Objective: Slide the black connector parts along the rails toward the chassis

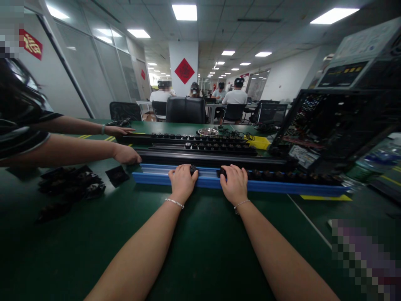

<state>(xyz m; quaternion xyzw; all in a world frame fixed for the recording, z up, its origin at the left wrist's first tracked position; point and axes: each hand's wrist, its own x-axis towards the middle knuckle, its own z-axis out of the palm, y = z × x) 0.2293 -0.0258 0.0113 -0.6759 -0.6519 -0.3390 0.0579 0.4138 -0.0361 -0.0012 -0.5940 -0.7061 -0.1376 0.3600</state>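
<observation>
Both hands rest on the blue rail (pixel 200 180) that runs across the green table (pixel 200 251). My left hand (pixel 182 180) lies palm down with its fingers curled over the rail's near edge, the fingertips touching a small black part (pixel 193 169); whether it is pinched I cannot tell, since the fingers hide it. My right hand (pixel 234 182) lies the same way, fingers bent, at the start of a row of black parts (pixel 288 176) seated along the rail to the right (its far end blurs under a tilted open computer case (pixel 328 125)). Behind the rail sit black rails (pixel 206 147) with more parts. A co-worker's hand (pixel 127 154) touches one at its left end. Loose black pieces (pixel 72 184) lie at left. Bare table spreads toward me.
</observation>
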